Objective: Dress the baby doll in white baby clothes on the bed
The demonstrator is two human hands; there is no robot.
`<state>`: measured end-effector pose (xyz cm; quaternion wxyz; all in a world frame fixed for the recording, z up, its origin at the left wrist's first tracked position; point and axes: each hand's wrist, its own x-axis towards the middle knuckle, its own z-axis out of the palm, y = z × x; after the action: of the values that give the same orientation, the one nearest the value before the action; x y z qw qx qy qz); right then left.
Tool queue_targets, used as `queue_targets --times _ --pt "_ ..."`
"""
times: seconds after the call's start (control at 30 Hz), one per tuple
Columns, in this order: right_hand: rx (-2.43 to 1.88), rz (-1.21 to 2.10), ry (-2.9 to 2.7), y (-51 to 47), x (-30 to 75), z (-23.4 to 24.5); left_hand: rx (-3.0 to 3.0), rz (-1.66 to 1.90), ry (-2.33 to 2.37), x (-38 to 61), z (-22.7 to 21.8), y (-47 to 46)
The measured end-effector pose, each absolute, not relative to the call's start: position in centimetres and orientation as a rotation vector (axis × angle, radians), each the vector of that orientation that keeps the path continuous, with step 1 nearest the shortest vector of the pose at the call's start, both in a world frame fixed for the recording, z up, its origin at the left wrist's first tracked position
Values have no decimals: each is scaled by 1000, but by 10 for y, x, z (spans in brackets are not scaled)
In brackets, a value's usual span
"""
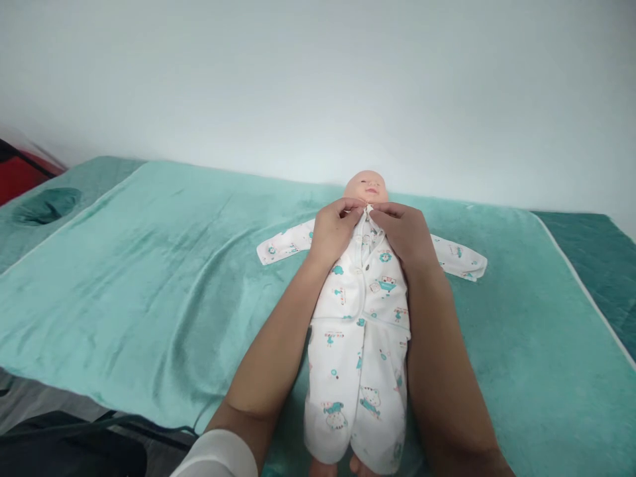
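A baby doll (366, 187) lies on its back on a teal blanket (149, 278), head towards the wall. It wears a white romper (362, 344) printed with small teal and pink pictures, sleeves spread out to both sides. My left hand (334, 228) and my right hand (405, 232) meet at the romper's collar just under the doll's chin. The fingers of both hands are pinched on the collar edges at the top of the front opening. My forearms run down either side of the doll's body.
The blanket covers a wide padded table against a pale wall. A darker green surface (596, 258) shows at the right edge, and a dark green fold (47, 205) lies at the far left. Something red (20, 175) stands beyond the left corner.
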<state>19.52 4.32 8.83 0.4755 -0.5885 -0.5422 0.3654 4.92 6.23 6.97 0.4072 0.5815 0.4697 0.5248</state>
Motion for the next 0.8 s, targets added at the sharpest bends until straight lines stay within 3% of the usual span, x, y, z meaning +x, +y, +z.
queue_targets --times 0.8 --pt "-1528 916 -1435 43 194 92 1475 1314 1252 50 69 64"
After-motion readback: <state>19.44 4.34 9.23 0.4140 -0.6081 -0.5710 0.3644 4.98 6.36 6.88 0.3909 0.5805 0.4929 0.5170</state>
